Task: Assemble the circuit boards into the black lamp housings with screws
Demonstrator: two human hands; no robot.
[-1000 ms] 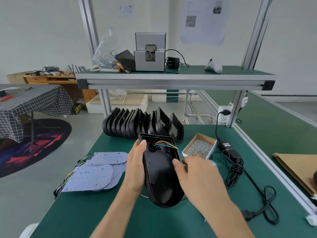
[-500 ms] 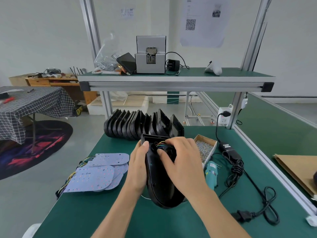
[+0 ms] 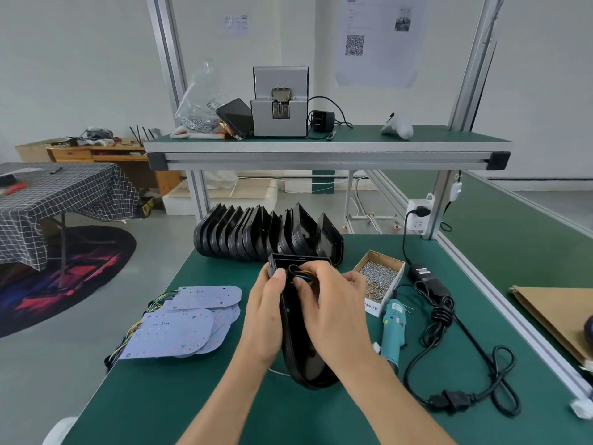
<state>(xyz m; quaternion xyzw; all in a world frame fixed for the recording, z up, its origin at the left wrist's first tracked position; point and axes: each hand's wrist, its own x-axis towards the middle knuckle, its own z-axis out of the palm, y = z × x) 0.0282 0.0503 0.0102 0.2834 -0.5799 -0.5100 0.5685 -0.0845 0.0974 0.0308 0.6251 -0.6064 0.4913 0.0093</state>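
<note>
The black lamp housing (image 3: 300,358) stands tilted on the tabletop (image 3: 199,406), long axis running away from the person. The left hand (image 3: 264,316) grips its left edge; the right hand (image 3: 333,306) pinches the coloured wires (image 3: 303,275) at its far end.

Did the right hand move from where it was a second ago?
Yes. The right hand went up the black housing, away from the screw box, to the coloured wires at its top.
</note>
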